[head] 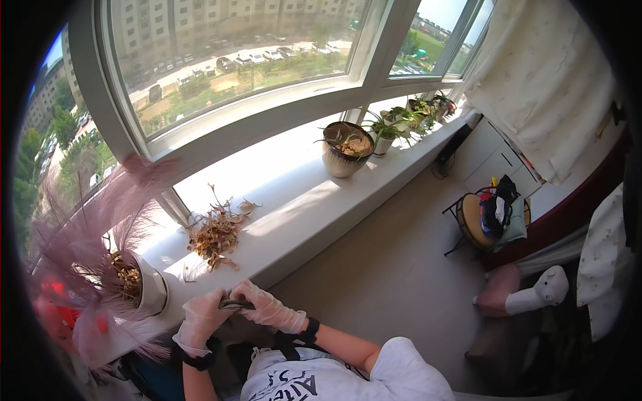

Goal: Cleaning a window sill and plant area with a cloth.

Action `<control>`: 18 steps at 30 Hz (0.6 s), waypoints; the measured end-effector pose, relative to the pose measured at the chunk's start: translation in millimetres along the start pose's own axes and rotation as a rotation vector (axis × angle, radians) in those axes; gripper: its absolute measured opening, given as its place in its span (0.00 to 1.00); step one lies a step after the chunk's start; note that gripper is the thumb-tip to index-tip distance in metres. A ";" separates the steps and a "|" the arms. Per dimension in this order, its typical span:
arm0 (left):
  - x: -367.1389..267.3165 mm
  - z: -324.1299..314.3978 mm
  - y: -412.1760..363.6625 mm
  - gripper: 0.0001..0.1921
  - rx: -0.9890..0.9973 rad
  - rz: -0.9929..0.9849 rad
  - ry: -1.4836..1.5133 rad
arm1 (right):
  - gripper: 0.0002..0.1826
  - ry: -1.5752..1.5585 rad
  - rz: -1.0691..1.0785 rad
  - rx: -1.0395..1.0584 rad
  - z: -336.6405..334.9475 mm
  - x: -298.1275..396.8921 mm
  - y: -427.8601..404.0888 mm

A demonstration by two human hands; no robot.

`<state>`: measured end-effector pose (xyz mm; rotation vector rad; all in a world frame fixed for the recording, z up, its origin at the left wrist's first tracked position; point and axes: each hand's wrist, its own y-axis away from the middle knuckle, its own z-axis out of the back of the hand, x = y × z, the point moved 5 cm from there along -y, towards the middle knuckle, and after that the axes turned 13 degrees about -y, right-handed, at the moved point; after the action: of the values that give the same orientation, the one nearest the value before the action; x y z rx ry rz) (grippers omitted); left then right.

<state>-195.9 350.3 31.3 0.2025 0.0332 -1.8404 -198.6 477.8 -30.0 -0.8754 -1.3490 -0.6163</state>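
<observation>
My left hand (203, 317), in a thin see-through glove, grips one end of a small dark flat item (235, 304). My gloved right hand (264, 307) pinches its other end; what the item is cannot be made out. Both hands are held in front of my chest, by the edge of a white windowsill (296, 203). Just beyond them lies a heap of dry brown leaves (215, 235) on the sill. To the left of my left hand stands a white faceted pot (153, 290) with dried plant matter in it.
Pink feathery plumes (95, 230) spread over the left side. Farther along the sill are a glazed brown and cream pot (343, 155) and several potted green plants (388, 128). A chair (474, 225) bearing clothes and a plush toy (541, 290) are at right.
</observation>
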 end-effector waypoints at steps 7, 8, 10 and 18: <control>-7.7 3.1 0.6 0.09 -0.111 -0.151 -0.005 | 0.20 0.022 0.053 -0.023 -6.6 14.7 -1.1; -6.3 -2.0 -0.9 0.09 -0.098 -0.159 -0.038 | 0.20 -0.025 0.017 -0.019 -4.8 10.8 -1.8; -8.8 0.7 -2.8 0.08 -0.090 -0.201 -0.023 | 0.18 -0.099 -0.087 0.036 -0.6 -1.7 -0.7; 16.3 29.8 54.8 0.09 -0.317 -0.145 0.129 | 0.16 -0.042 -0.382 0.397 -16.6 -33.5 1.7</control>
<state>-151.4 315.8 62.6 0.0972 0.4362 -1.9345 -192.7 461.5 -63.2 -0.3124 -1.6222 -0.5921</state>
